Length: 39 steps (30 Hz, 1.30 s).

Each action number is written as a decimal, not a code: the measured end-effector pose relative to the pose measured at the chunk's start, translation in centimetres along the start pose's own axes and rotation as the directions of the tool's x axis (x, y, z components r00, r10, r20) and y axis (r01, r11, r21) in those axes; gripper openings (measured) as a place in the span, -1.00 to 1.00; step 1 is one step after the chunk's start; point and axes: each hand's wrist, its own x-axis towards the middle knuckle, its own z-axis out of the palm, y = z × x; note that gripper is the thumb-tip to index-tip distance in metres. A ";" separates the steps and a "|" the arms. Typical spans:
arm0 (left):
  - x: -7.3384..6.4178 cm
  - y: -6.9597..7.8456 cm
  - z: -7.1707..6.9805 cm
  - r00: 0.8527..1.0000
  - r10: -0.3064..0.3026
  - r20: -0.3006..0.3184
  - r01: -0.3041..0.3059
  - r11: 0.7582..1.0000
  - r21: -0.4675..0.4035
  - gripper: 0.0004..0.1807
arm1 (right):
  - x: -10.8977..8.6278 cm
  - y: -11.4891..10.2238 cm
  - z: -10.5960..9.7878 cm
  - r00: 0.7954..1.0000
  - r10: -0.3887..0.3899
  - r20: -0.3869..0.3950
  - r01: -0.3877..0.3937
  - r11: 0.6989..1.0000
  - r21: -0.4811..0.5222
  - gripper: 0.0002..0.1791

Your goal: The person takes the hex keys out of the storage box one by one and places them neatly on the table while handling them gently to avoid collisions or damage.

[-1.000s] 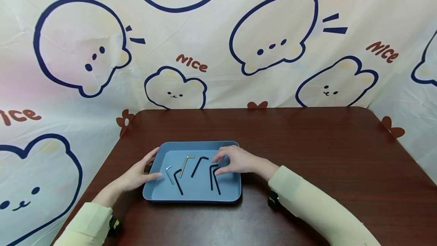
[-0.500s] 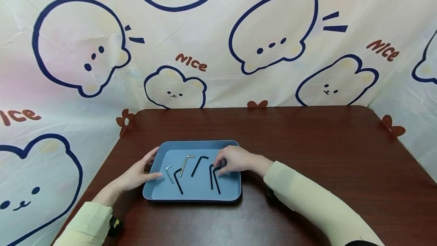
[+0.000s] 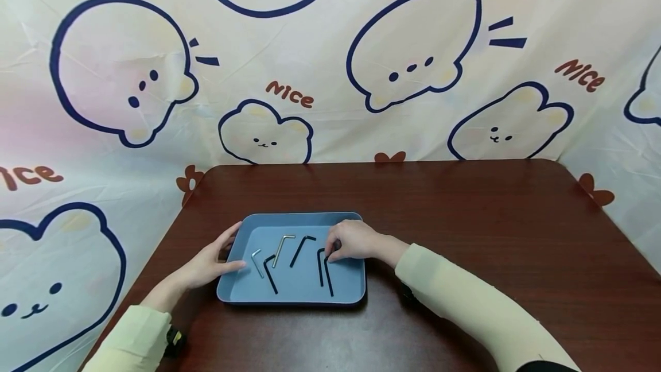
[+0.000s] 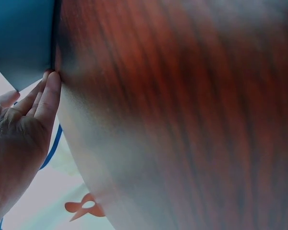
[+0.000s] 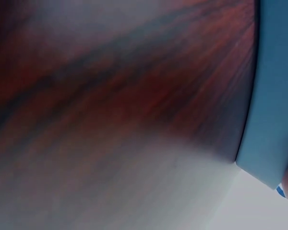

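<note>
A blue tray (image 3: pixel 289 294) lies on the table with several L-shaped hex keys in it. My right hand (image 3: pixel 356 239) reaches over its right side and pinches the bent end of the rightmost black hex key (image 3: pixel 329 280); its short arm is hidden by the fingers. Just left of that key lies a second black hex key (image 3: pixel 320 268). My left hand (image 3: pixel 209 263) rests at the tray's left edge, thumb over the rim. In the left wrist view, the straight fingers (image 4: pixel 49 98) touch the tray's outer wall (image 4: pixel 24 43).
Further left in the tray are a black hex key (image 3: pixel 300 251), a gold-coloured one (image 3: pixel 279 250), another black one (image 3: pixel 270 276) and a small silver one (image 3: pixel 256 264). The brown table (image 3: pixel 465 211) extends around the tray, with a printed cloth (image 3: pixel 330 73) behind it.
My right hand's fingers have come together on the rightmost black hex key, which has shifted slightly. My left hand stays at the tray's edge.
</note>
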 end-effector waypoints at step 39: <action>0.0 -0.1 -0.1 1.000 -0.013 0.011 0.013 1.000 -0.007 0.03 | 0.3 0.1 -0.5 0.999 -0.040 -0.034 0.043 0.995 0.090 -0.92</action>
